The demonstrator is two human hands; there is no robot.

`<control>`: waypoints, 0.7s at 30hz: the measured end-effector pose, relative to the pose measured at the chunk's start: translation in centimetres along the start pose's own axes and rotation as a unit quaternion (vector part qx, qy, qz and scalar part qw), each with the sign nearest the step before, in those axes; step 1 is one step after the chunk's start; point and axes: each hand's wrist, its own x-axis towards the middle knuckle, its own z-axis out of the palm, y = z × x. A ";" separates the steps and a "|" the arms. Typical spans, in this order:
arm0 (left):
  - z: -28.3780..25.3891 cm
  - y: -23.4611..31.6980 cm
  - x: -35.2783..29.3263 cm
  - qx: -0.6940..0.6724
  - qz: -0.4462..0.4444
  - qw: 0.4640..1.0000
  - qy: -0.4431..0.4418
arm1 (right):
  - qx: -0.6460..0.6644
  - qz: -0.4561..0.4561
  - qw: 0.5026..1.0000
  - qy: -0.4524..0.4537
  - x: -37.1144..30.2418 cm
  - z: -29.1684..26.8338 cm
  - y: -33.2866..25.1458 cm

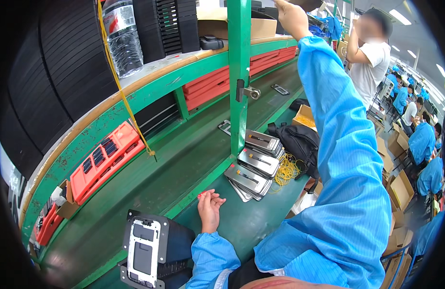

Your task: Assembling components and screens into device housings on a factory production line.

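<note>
Your right hand (291, 18) reaches up at 1 o'clock and grasps a dark thing (306, 4) on the top shelf; hold it firmly. Your left hand (209, 208) rests released on the green table (251, 224), near the metal trays (253, 166) at 2 o'clock.

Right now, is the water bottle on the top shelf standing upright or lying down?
Upright. The water bottle stands on its base on the wooden shelf, its ribbed clear body rising straight to the picture's top edge. Its cap is out of view.

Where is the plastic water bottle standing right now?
In the head view, the water bottle stands at upper left on the wooden shelf, beside the stacked black trays.
</note>
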 end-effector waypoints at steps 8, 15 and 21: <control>0.2 0.1 -0.1 -0.002 0.001 1.000 -0.010 | 0.049 -0.090 0.988 -0.113 -0.4 0.2 0.6; 0.3 0.3 -0.3 0.012 -0.002 1.000 -0.009 | 0.081 -0.077 0.988 -0.108 -1.0 1.9 0.2; 0.5 0.4 -0.3 0.011 0.000 1.000 -0.002 | 0.065 -0.068 0.990 -0.107 -1.0 1.9 0.5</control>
